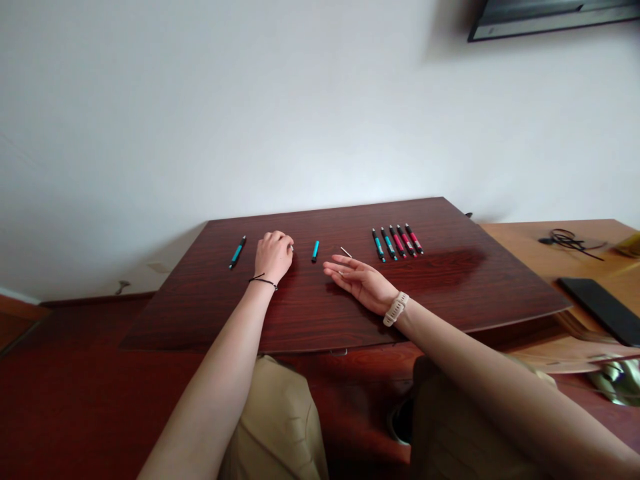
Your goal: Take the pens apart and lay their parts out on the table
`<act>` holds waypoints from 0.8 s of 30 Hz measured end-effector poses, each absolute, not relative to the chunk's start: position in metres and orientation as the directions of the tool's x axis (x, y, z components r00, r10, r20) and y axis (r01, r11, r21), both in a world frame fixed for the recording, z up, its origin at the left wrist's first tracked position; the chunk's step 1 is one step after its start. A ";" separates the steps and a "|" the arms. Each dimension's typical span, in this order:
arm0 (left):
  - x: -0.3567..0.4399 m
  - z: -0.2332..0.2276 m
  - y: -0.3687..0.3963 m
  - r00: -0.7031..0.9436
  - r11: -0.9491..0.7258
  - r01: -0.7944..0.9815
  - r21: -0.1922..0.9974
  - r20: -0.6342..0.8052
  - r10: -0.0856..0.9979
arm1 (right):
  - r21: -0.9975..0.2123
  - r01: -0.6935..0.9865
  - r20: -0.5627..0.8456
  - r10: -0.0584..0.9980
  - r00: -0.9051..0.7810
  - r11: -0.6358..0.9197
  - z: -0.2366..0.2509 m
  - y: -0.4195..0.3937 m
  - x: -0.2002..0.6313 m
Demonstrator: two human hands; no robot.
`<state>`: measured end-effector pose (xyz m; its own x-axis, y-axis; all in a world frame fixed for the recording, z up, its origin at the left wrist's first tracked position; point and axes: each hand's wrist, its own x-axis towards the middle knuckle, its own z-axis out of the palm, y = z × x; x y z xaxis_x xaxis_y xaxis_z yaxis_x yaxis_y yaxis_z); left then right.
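My left hand [273,255] rests curled on the dark red tabletop [310,313], fingers closed over a small part whose tip shows at the knuckles. My right hand [357,280] lies palm up with fingers spread and holds nothing. Between the hands lies a short teal pen piece [315,251]. A thin whitish refill [346,252] lies just beyond my right fingertips. A whole teal-and-black pen [237,252] lies left of my left hand. A row of several pens [397,241], teal and red, lies at the right back of the table.
A lighter wooden desk [550,248] adjoins on the right with a black cable [567,240] and a dark flat device [600,308]. A white wall stands close behind the table. My knees in tan trousers [280,420] are under the front edge.
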<state>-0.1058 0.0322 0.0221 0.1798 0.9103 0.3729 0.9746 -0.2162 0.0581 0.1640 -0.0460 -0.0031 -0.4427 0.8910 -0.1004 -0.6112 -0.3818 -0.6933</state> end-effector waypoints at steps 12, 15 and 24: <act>-0.115 0.010 0.043 0.105 -0.153 0.985 0.085 0.408 0.907 | -0.691 -0.615 -0.083 0.887 -0.454 -0.380 -0.007 -0.045 0.165; -0.117 0.009 0.048 0.093 -0.132 0.988 0.075 0.394 0.914 | -0.696 -0.612 -0.079 0.887 -0.456 -0.376 -0.007 -0.045 0.165; -0.120 0.010 0.049 0.181 -0.217 0.974 0.061 0.361 0.915 | -0.701 -0.608 -0.082 0.888 -0.452 -0.374 -0.006 -0.046 0.165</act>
